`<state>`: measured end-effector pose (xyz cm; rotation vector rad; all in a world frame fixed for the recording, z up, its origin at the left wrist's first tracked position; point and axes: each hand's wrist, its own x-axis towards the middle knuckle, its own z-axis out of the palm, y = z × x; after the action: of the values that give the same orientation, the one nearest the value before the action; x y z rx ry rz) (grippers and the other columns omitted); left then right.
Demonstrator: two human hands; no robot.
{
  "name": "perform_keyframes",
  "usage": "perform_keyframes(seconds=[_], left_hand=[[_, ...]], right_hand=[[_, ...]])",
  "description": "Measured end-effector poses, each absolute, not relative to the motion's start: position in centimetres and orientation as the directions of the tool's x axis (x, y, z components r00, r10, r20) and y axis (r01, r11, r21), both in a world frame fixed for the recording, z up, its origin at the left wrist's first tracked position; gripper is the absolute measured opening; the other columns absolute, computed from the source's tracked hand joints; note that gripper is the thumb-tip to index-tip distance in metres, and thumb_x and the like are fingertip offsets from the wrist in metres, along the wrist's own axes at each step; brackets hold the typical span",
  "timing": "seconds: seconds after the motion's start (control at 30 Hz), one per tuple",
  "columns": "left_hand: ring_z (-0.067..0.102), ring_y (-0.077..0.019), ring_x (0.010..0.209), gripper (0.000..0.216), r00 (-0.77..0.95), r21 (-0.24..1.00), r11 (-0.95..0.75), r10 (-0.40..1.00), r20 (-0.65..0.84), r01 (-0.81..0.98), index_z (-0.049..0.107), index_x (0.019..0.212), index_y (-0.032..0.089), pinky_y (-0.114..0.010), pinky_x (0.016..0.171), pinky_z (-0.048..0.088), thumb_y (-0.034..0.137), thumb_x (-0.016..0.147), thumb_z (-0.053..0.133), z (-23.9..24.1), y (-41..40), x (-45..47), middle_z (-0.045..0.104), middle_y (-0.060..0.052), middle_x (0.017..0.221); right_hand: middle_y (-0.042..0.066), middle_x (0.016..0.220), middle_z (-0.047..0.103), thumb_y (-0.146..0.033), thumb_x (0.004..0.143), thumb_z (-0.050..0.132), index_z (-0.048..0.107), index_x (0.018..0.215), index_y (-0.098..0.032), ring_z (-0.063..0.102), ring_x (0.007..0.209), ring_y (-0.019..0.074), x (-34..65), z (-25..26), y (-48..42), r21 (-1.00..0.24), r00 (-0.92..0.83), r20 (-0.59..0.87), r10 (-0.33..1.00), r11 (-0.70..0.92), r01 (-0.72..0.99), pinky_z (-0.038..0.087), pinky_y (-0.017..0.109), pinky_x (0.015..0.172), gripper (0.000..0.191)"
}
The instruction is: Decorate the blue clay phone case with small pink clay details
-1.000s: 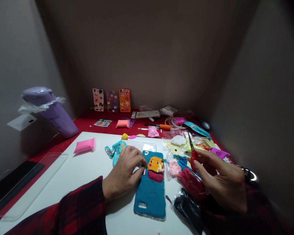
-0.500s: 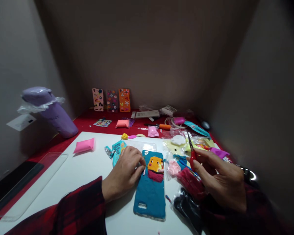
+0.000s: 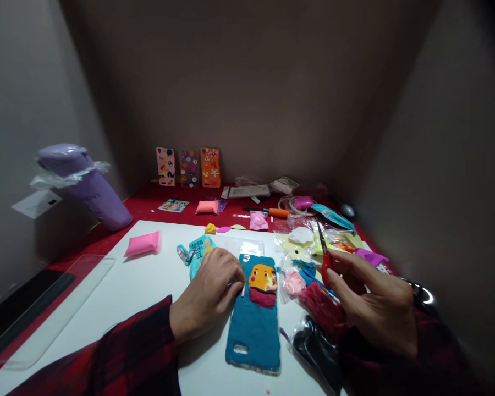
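Note:
A teal clay-covered phone case (image 3: 253, 335) lies on the white board, with an orange face (image 3: 263, 276) and a dark red patch (image 3: 262, 297) on its upper part. My left hand (image 3: 214, 286) is at the case's upper left edge, fingers pinched together. A small pale pink piece of clay (image 3: 243, 290) sticks out at its fingertips, against the case. To the right, my right hand (image 3: 369, 297) grips red-handled scissors (image 3: 326, 264) above the clay packets, their blades pointing up and away. A turquoise snack packet (image 3: 198, 253) lies partly behind my left hand.
A pink clay packet (image 3: 142, 243) and a clear phone case (image 3: 45, 319) lie at left. The purple bottle (image 3: 94, 192) leans beside the wall. Decorated cases (image 3: 210, 168) stand at the back. Clay bags, including a black one (image 3: 313, 346), crowd the right side.
Both hands keep nearly the same places and holds. The whole view has shifted very slightly; no object has visibly been moved.

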<state>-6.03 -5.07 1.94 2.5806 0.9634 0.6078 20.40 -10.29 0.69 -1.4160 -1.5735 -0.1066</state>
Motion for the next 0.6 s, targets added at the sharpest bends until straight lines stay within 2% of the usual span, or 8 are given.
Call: perform_keyframes(seconds=[0.43, 0.6], left_hand=[[0.045, -0.0197, 0.084, 0.010, 0.698, 0.431, -0.726, 0.668, 0.257, 0.536, 0.050, 0.081, 0.018, -0.039, 0.078, 0.035, 0.012, 0.086, 0.043, 1.88, -5.28, -6.26, 0.054, -0.005, 0.088], [0.045, -0.0201, 0.087, 0.014, 0.672, 0.450, -0.699, 0.696, 0.252, 0.555, 0.052, 0.090, 0.018, -0.039, 0.080, 0.036, 0.008, 0.081, 0.047, 2.26, -5.50, -6.18, 0.054, -0.005, 0.092]], right_hand=[[-0.002, 0.063, 0.065, -0.023, 0.077, 0.064, 0.067, 0.093, -0.021, 0.054, 0.046, 0.0100, 20.52, 0.63, -10.42, -0.500, 0.153, 0.687, 0.710, 0.310, 0.809, 0.041, 0.022, 0.045, 0.017], [-0.004, 0.060, 0.062, -0.022, 0.078, 0.064, 0.066, 0.093, -0.021, 0.050, 0.044, 0.0088, 20.44, 0.77, -10.42, -0.498, 0.140, 0.685, 0.715, 0.319, 0.807, 0.040, 0.022, 0.044, 0.016]])
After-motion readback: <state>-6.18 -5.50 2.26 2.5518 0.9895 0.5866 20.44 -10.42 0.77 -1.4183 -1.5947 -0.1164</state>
